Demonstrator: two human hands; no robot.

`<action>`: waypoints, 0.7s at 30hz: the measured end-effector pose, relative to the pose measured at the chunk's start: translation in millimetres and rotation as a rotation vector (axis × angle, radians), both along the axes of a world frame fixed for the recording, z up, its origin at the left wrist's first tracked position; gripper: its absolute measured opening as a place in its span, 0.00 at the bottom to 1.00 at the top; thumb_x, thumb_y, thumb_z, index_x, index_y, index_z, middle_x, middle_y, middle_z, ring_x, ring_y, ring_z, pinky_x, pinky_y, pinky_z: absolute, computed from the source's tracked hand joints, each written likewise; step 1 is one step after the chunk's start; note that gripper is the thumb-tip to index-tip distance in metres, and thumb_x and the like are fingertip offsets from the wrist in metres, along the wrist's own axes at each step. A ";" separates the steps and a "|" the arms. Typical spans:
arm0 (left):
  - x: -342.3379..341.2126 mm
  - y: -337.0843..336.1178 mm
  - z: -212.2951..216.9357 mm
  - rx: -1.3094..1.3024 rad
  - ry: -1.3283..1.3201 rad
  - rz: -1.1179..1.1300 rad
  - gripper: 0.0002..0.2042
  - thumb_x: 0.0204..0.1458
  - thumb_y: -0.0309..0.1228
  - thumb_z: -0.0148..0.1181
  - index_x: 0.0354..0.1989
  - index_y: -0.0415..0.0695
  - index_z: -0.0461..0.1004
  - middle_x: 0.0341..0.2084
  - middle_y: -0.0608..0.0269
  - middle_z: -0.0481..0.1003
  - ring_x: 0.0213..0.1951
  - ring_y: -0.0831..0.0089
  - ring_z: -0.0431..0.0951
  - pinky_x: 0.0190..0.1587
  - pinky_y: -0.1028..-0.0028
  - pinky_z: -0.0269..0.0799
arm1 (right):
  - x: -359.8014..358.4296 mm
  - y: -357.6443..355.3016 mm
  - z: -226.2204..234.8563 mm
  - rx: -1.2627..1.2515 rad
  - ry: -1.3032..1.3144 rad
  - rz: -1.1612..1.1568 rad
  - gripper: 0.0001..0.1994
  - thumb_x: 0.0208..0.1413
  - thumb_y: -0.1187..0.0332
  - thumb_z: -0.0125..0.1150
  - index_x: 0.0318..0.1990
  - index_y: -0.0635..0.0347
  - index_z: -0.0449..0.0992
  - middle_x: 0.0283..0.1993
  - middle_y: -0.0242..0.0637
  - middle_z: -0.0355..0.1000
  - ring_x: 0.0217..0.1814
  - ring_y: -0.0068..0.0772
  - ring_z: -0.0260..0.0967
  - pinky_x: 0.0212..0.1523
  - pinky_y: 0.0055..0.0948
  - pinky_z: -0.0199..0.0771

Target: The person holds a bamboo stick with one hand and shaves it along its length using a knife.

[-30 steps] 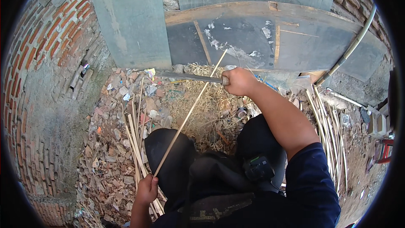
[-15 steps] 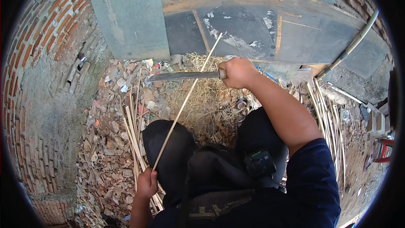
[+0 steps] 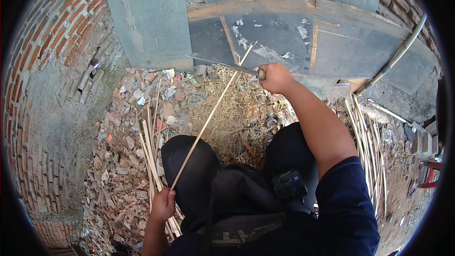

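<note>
— What's that long pale piece?

— A thin bamboo strip [image 3: 208, 116], straw-coloured and straight. It slants from about 7 o'clock, low by the knee, up toward 1 o'clock, its top end lying against the dark board.

— And the metal thing?

— A long knife [image 3: 222, 64], grey blade, narrow and nearly level, tip pointing to 9 o'clock. Its blade crosses the strip near the upper end; whether they touch I cannot tell.

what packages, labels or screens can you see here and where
No clear packages, signs or screens.
Torn white paper scraps stuck on the dark wooden board, ahead of the right hand.
Small crumpled wrapper litter among the dry leaves, too small to make out.
</note>
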State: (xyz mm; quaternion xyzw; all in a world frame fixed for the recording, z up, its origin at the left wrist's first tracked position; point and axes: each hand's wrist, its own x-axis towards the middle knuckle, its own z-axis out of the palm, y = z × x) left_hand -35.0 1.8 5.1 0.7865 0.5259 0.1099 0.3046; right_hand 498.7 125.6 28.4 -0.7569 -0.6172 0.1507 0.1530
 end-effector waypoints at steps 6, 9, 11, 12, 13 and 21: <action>-1.7 -4.8 4.9 -0.020 0.005 0.002 0.17 0.67 0.37 0.50 0.29 0.37 0.66 0.17 0.41 0.69 0.23 0.39 0.73 0.25 0.56 0.66 | -29.7 -9.6 16.7 0.033 -0.147 0.205 0.10 0.45 0.66 0.63 0.35 0.57 0.78 0.33 0.48 0.78 0.41 0.56 0.77 0.43 0.50 0.77; 5.1 -6.5 2.8 0.026 -0.001 0.011 0.17 0.66 0.37 0.51 0.29 0.37 0.66 0.17 0.40 0.69 0.22 0.39 0.73 0.25 0.56 0.66 | -9.1 -4.3 9.1 0.048 -0.079 0.087 0.10 0.44 0.66 0.63 0.36 0.57 0.78 0.32 0.47 0.79 0.41 0.56 0.77 0.43 0.50 0.77; 8.2 -0.2 4.0 0.043 0.000 0.011 0.17 0.66 0.37 0.51 0.28 0.37 0.66 0.17 0.40 0.69 0.23 0.38 0.72 0.25 0.56 0.66 | 19.6 2.9 -9.3 0.093 0.032 -0.051 0.10 0.44 0.66 0.63 0.35 0.56 0.78 0.33 0.47 0.79 0.41 0.55 0.77 0.44 0.50 0.77; 5.4 -0.8 6.0 0.025 0.016 0.002 0.17 0.66 0.37 0.51 0.28 0.37 0.66 0.17 0.40 0.69 0.22 0.38 0.72 0.25 0.55 0.66 | 20.0 1.1 -8.0 0.037 -0.030 -0.073 0.12 0.46 0.66 0.61 0.40 0.55 0.79 0.38 0.47 0.79 0.44 0.53 0.78 0.47 0.49 0.78; 4.2 0.4 8.0 0.007 0.032 -0.008 0.17 0.66 0.37 0.51 0.28 0.37 0.65 0.17 0.40 0.69 0.22 0.38 0.72 0.25 0.55 0.66 | 19.4 -1.0 -7.5 -0.021 -0.091 -0.095 0.14 0.48 0.66 0.60 0.44 0.54 0.80 0.42 0.47 0.80 0.46 0.51 0.78 0.49 0.48 0.78; 1.9 2.4 -0.3 0.028 -0.006 0.015 0.18 0.66 0.38 0.52 0.26 0.38 0.65 0.16 0.41 0.68 0.22 0.39 0.71 0.24 0.56 0.64 | -17.3 -9.8 21.6 -0.008 -0.155 0.194 0.14 0.45 0.66 0.62 0.41 0.55 0.80 0.38 0.50 0.79 0.44 0.53 0.78 0.48 0.49 0.78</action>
